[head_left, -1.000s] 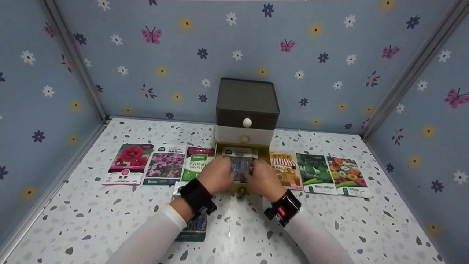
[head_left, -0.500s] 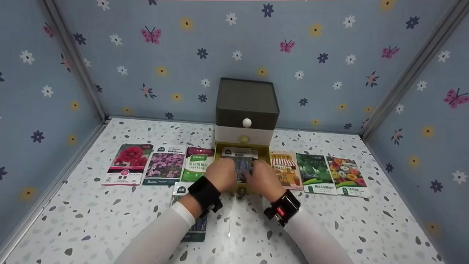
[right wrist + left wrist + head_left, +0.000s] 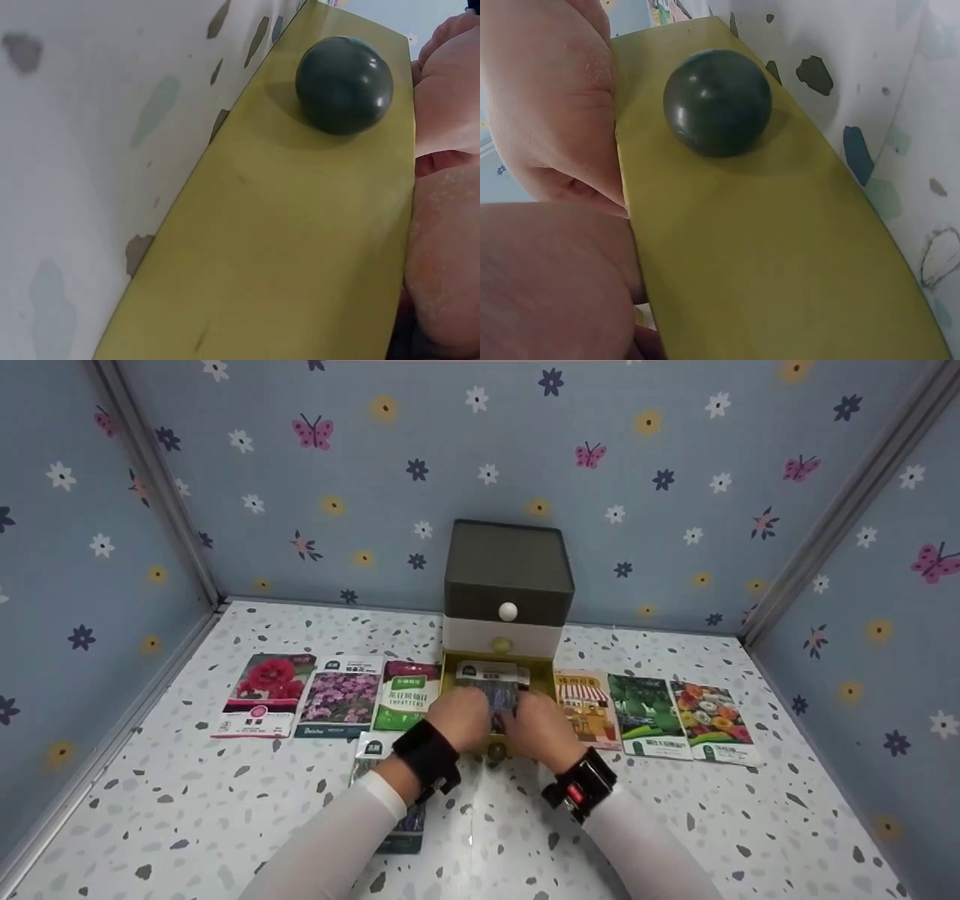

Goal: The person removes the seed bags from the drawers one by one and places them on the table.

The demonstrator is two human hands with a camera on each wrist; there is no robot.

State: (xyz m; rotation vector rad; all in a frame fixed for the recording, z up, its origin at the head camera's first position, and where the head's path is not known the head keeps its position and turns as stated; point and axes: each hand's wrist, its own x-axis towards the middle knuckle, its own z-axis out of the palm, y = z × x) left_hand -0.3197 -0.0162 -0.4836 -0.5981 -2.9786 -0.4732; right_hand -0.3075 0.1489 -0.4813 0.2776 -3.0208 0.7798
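A seed packet with a purple flower picture [image 3: 489, 676] lies in the open yellow bottom drawer [image 3: 541, 669] of a small drawer cabinet. Over the packet's left part is my left hand [image 3: 459, 718]; its fingertips are hidden. My right hand [image 3: 541, 727] is at the packet's right edge, thumb and curled forefinger pinching it. Both hands reach over the drawer front [image 3: 765, 225], which has a dark round knob [image 3: 718, 103]. In the right wrist view the same knob [image 3: 343, 85] shows, with the fingers behind the front. Another packet edge peeks out beneath the held one.
Left of the cabinet [image 3: 508, 556] lie a red-flower packet [image 3: 266, 690], a pink-flower packet [image 3: 341, 697] and a green packet [image 3: 405, 697]. To its right are an orange packet [image 3: 585, 705], a green vegetable packet [image 3: 646, 712] and a mixed-flower packet [image 3: 712, 720]. Under my left forearm lies a purple-flower packet [image 3: 405, 840].
My left hand has shifted to the right across the packet, nearer to my right hand. The right hand stays almost where it was; the drawer and the table packets have not moved.
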